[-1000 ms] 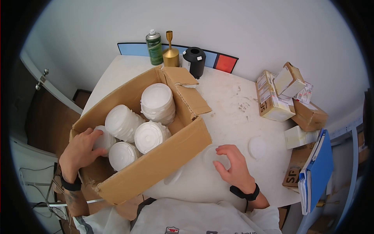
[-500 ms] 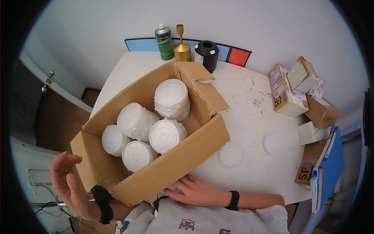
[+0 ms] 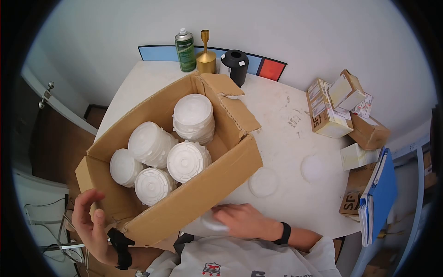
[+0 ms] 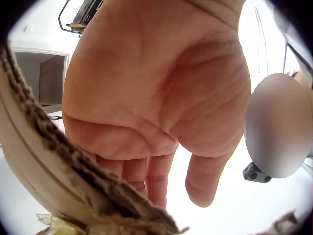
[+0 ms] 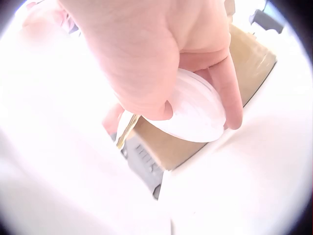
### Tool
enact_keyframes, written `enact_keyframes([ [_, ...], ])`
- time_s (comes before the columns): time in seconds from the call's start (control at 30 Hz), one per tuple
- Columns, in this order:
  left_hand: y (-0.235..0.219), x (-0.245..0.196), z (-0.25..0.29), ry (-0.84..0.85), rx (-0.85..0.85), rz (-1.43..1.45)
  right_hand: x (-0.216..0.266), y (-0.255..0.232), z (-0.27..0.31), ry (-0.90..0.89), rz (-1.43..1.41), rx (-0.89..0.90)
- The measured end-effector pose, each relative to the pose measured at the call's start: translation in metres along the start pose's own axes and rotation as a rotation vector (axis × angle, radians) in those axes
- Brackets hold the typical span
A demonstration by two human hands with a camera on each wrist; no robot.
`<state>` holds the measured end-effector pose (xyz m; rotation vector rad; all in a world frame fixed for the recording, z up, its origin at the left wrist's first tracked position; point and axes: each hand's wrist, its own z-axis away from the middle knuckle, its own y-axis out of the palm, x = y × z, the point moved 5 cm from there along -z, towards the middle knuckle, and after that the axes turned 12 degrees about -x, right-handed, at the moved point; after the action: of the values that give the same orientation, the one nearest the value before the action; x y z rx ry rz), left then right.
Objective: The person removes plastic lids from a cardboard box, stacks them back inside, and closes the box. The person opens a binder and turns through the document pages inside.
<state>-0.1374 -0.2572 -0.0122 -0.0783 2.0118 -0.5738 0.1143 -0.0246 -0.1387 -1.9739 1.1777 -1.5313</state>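
Observation:
My right hand (image 3: 244, 221) is at the table's front edge, beside the near wall of the cardboard box (image 3: 207, 194). Thumb and fingers pinch a white plastic lid (image 5: 195, 112), which tilts against the background of the box in the right wrist view. At the box's near left corner, my left hand (image 3: 90, 226) hangs palm inward, fingers loosely bent around nothing. The left wrist view has its bare palm (image 4: 156, 98) close to the torn cardboard edge (image 4: 73, 161). Inside the box lie several stacks of white lids (image 3: 193, 110).
Two translucent lids, one nearer (image 3: 263, 182) and one farther right (image 3: 314, 168), lie flat on the white table (image 3: 277, 138). Along the back stand a green spray can (image 3: 185, 51), a gold candlestick (image 3: 206, 60) and a black container (image 3: 235, 67). Small cartons (image 3: 330, 115) and a blue folder (image 3: 383, 189) line the right side.
My left hand has let go of a lid stack and come out to the box's near left corner. My right hand went from the loose lid to the front edge and has gripped a lid there.

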Motion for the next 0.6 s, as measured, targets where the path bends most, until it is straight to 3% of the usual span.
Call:
enact_keyframes([
  [0.07, 0.0, 0.0, 0.0, 0.019, 0.005, -0.001, -0.032, -0.046, 0.018, 0.567, -0.304, -0.089],
  [0.13, 0.002, 0.003, -0.002, 0.015, -0.002, 0.011, -0.06, -0.08, 0.037, 0.615, -0.211, -0.303],
  [0.17, 0.004, 0.004, -0.005, 0.027, 0.022, 0.003, -0.064, -0.09, 0.04, 0.623, -0.205, -0.305],
  [0.23, 0.008, 0.004, -0.009, 0.05, 0.053, 0.002, -0.078, -0.102, 0.05, 1.035, -0.545, -0.48],
  [0.27, 0.011, 0.004, -0.01, 0.046, 0.055, 0.008, -0.081, -0.105, 0.049, 1.034, -0.543, -0.488],
  [0.33, 0.013, 0.004, -0.01, 0.043, 0.052, 0.011, -0.085, -0.108, 0.044, 0.883, 0.039, -0.276],
  [0.37, 0.013, 0.003, -0.011, 0.043, 0.041, 0.025, -0.087, -0.104, 0.045, 0.879, 0.036, -0.275],
  [0.43, 0.011, 0.003, -0.01, 0.038, 0.031, 0.049, -0.083, -0.093, 0.038, 0.679, 0.463, -0.208],
  [0.47, 0.009, 0.002, -0.01, 0.031, 0.028, 0.053, -0.08, -0.088, 0.032, 0.646, 0.44, -0.195],
  [0.53, 0.012, -0.005, -0.01, 0.04, 0.017, 0.074, -0.081, -0.08, 0.026, 0.792, 0.388, -0.089],
  [0.6, 0.01, -0.01, -0.01, 0.033, 0.022, 0.065, -0.081, -0.066, 0.021, 0.695, 0.318, -0.079],
])
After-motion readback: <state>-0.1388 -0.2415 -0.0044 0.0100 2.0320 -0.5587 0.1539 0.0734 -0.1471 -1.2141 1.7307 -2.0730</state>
